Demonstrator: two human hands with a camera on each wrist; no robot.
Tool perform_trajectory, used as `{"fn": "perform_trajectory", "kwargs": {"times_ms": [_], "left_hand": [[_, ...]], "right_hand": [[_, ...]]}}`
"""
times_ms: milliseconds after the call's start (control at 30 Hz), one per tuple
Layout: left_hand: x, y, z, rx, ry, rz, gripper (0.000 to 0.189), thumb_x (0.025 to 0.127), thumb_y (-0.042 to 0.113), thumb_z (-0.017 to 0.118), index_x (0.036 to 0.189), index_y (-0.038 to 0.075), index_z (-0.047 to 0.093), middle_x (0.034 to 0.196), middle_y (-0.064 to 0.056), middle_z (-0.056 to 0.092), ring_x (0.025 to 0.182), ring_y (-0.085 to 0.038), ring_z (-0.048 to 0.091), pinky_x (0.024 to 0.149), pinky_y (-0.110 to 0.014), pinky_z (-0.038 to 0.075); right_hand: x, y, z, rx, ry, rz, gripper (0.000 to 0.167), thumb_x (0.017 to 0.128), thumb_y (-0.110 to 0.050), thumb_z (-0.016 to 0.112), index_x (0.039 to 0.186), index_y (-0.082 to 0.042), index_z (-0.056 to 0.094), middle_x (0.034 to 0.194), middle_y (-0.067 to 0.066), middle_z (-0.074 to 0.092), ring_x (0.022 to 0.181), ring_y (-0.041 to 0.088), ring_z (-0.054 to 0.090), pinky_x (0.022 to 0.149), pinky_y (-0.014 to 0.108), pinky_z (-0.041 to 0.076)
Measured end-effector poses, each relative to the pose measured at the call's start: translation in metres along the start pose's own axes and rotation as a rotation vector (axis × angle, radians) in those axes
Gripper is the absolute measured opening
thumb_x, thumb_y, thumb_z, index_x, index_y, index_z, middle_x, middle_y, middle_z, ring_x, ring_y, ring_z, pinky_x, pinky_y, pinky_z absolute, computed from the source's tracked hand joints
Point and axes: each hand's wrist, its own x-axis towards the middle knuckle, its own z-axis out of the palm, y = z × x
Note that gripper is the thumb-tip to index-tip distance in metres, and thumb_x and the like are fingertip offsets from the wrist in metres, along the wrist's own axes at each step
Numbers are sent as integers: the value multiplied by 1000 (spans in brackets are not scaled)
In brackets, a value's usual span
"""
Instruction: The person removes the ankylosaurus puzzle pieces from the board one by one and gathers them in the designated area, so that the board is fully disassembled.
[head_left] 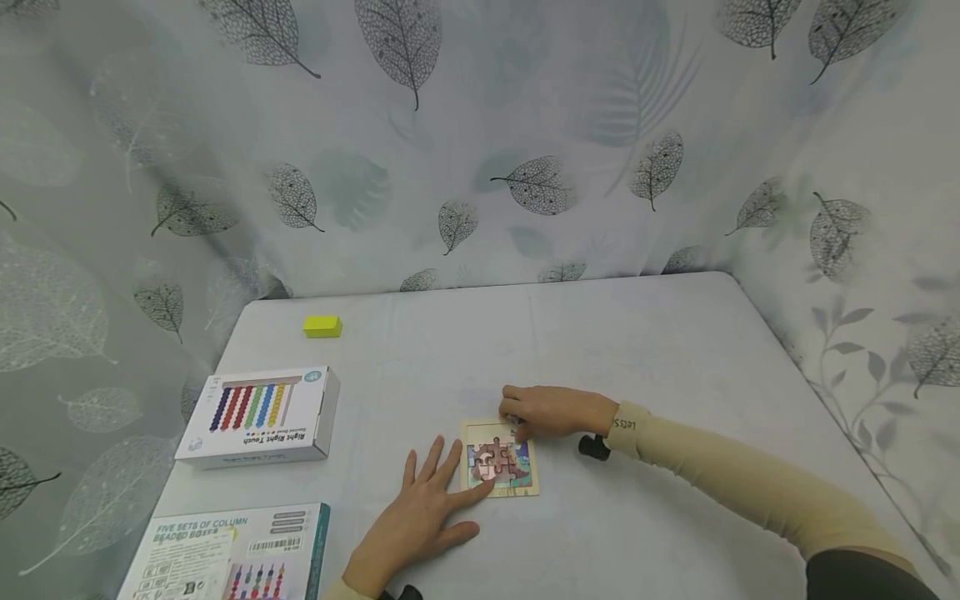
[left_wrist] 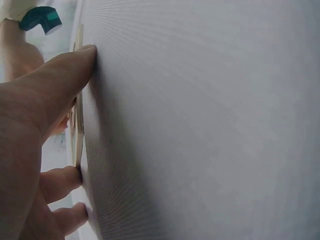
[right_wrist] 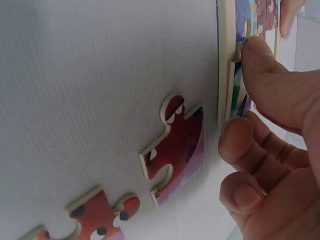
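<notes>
A small wooden jigsaw board [head_left: 477, 427] with a brown animal picture lies on the white table. My right hand [head_left: 551, 411] is at its upper right corner, thumb and curled fingers pinching a puzzle piece [right_wrist: 235, 92] at the board's edge, as the right wrist view shows. My left hand [head_left: 420, 512] lies spread at the board's left side, one finger reaching over its lower edge. Its thumb [left_wrist: 65, 70] is stretched out on the table side. In the right wrist view, a red puzzle piece [right_wrist: 182, 142] and another red piece with eyes [right_wrist: 100, 220] lie loose on the cloth.
On the left are a white bead toy box [head_left: 258, 417] and, nearer, a second box labelled beaded boxes [head_left: 232, 550]. A yellow block [head_left: 322, 326] sits at the back left. Leaf-patterned curtains [head_left: 480, 167] hang behind and beside the table.
</notes>
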Motion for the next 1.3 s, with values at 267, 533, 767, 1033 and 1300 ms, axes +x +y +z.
{"fn": "perform_trajectory", "kwargs": {"times_ms": [267,533,767,1033,1300], "left_hand": [[1,0,0,5,-11,-8,53,93,57,60,144,48,50,165,-20,30,154,-47,18,114,-76,23],[0,1,0,10,-13,-8,53,93,57,60,144,48,50,165,-19,30,154,-47,19,114,-76,23],[0,1,0,15,-2,0,53,93,57,60,144,47,50,164,-20,30,154,-47,19,113,-76,24],[0,1,0,18,-5,-6,53,93,57,60,144,48,50,165,-19,30,154,-47,19,114,-76,23],[-1,0,1,20,3,-2,53,93,57,60,144,48,49,165,-19,29,154,-47,19,114,-75,24]], "right_hand": [[-1,2,0,-15,-1,28,34,95,-32,69,122,-13,61,101,-3,52,75,2,45,70,17,47],[-1,1,-2,23,-21,87,34,94,-33,70,119,-12,63,101,-2,54,75,3,47,71,20,48],[-5,4,-5,58,-16,86,29,94,-34,69,111,-12,62,97,-2,49,72,5,42,66,20,40],[-7,9,-3,116,3,57,22,95,-32,68,99,-14,56,90,-4,43,73,5,38,67,20,35],[-11,11,-9,212,-22,127,20,96,-27,68,89,-16,53,77,-8,47,72,5,44,66,21,38]]}}
